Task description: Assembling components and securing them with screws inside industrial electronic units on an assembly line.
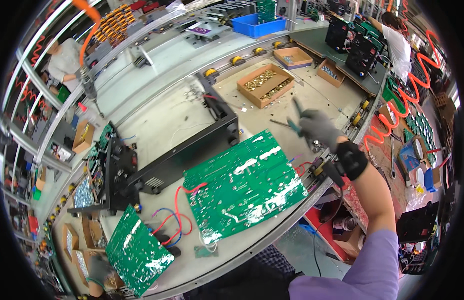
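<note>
My right hand (317,126), in a grey glove with a black wrist cover, is raised over the right side of the bench. Motion blurs its closed fingers around what looks like a teal-handled tool (294,126) with a thin dark end pointing left. Below it lies a large green circuit board (242,182), solder side up, with red wires at both sides. At the lower left my gloved left hand (99,270) is beside the edge of a smaller green board (138,252). Its fingers are mostly hidden, and I cannot tell whether it touches the board. Red and blue wires (178,220) run between the boards.
Behind the boards stands a black metal chassis (187,150). Cardboard boxes of brass-coloured parts (264,85) and screws (330,72) sit at the back right; several more small boxes (69,240) are at left. An orange coiled hose (392,132) hangs at right. Co-workers (394,45) stand beyond.
</note>
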Demonstrator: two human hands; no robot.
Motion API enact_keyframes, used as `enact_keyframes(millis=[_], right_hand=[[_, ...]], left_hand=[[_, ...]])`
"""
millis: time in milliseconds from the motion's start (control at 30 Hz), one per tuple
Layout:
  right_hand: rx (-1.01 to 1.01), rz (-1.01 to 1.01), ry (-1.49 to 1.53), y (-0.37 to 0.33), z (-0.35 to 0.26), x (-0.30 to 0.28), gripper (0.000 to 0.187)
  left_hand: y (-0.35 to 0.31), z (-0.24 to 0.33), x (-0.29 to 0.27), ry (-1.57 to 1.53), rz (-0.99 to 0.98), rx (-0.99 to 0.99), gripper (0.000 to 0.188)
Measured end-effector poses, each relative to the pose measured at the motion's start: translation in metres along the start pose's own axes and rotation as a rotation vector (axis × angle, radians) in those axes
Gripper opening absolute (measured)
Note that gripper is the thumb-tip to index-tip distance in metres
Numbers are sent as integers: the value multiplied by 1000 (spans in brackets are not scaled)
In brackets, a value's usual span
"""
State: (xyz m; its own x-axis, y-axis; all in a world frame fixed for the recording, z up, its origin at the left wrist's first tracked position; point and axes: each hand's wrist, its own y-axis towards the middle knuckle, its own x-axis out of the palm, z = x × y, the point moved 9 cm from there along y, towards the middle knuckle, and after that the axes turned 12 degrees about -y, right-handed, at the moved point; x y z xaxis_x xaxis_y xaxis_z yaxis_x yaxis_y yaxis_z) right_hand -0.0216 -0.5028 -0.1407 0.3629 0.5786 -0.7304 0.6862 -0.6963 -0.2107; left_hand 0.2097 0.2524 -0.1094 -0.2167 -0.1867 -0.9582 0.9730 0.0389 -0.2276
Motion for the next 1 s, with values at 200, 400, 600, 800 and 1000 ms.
enact_keyframes(millis=[200, 400, 600, 800, 1000], right_hand=[[-563, 79, 311, -150, -111, -47, 28], [-1538, 361, -585, -313, -216, 52, 26], [-1707, 575, -769, -342, -241, 87, 29], [-1642, 580, -619, -346, -251, 88, 30], [-1471, 751, -558, -340, -271, 68, 43]], left_hand=[[-98, 125, -109, -667, 499, 615, 30], [-185, 264, 24, -1222, -980, 652, 61], [-222, 289, 76, -1416, -1742, 345, 56], [-224, 282, 49, -1594, -1471, 490, 50], [-211, 273, 13, -1788, -1293, 646, 39]])
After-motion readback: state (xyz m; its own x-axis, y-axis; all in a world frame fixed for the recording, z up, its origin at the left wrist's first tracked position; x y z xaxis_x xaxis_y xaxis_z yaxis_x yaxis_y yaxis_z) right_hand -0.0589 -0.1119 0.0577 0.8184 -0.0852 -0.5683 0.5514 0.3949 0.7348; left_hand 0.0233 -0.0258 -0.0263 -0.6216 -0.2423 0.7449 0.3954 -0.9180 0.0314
